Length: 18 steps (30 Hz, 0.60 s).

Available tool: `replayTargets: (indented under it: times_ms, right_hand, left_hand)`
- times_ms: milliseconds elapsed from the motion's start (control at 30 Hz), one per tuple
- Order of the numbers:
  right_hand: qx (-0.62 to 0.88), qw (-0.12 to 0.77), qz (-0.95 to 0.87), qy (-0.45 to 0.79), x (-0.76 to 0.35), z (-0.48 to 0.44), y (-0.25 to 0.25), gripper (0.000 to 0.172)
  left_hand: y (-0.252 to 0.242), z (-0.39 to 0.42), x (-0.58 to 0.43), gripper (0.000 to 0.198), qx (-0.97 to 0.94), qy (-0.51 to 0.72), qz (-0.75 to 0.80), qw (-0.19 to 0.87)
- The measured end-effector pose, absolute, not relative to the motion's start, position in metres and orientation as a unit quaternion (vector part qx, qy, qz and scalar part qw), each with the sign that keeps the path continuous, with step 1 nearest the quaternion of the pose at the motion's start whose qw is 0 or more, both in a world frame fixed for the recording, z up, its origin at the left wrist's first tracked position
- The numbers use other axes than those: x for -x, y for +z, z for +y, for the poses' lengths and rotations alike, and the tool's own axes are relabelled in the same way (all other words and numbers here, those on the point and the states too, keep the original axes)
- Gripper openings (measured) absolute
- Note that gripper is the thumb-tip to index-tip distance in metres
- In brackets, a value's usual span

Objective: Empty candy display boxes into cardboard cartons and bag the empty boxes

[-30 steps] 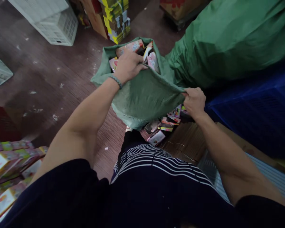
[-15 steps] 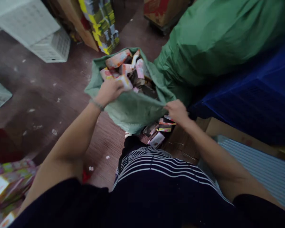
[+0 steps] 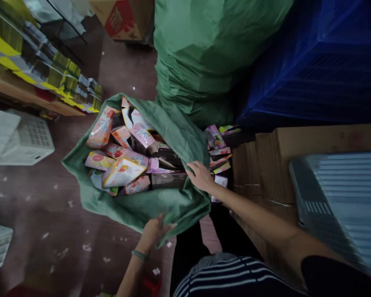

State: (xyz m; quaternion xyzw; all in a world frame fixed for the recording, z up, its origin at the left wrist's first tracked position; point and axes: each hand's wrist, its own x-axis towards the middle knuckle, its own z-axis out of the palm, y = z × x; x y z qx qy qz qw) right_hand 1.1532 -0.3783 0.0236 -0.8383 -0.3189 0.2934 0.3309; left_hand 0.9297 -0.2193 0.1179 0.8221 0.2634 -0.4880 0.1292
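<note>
An open green sack (image 3: 132,208) stands on the floor, filled with several flattened pink and white drink cartons (image 3: 123,159). My left hand (image 3: 156,229) grips the sack's near rim from below, fingers closed on the cloth. My right hand (image 3: 199,176) holds the right side of the rim, fingers curled over the fabric beside a dark carton. More loose cartons (image 3: 219,150) lie on the floor just right of the sack.
A big stuffed green sack (image 3: 204,53) stands behind, with a blue crate (image 3: 315,66) to its right. Flat cardboard (image 3: 297,144) and a grey ribbed tray (image 3: 343,198) lie at right. White baskets (image 3: 27,140) and bundled flat packaging (image 3: 49,70) sit at left.
The view has swung down over the sack. My left hand has moved from the far-left rim to the near rim, and the sack's mouth now gapes wider, showing more cartons.
</note>
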Motion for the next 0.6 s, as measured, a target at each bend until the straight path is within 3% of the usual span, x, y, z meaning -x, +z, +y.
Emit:
replayTargets:
  times_ms: [100,200,333,433,500,600]
  right_hand:
    - [0.891,0.309,-0.257,0.211,-1.194,-0.311,0.027,0.057]
    - [0.895,0.254,-0.255,0.262,-1.245,-0.272,0.018,0.036]
    - [0.929,0.239,-0.156,0.237,-1.340,-0.287,-0.009,0.043]
    - [0.931,0.321,-0.054,0.165,-1.414,-0.323,-0.033,0.036]
    - [0.902,0.399,-0.059,0.156,-1.446,-0.349,-0.052,0.041]
    - [0.837,0.515,-0.079,0.164,-1.451,-0.390,-0.094,0.053]
  left_hand:
    - [0.118,-0.184,-0.952,0.059,-0.899,-0.361,0.236,0.078]
    - [0.108,-0.164,-0.959,0.056,-0.934,-0.302,0.181,0.057]
    - [0.082,-0.192,-0.946,0.043,-0.947,-0.256,0.107,0.164]
    - [0.056,-0.246,-0.928,0.034,-0.919,-0.257,0.039,0.295]
    - [0.032,-0.284,-0.920,0.033,-0.885,-0.297,0.000,0.357]
    - [-0.020,-0.326,-0.924,0.035,-0.839,-0.399,0.041,0.368]
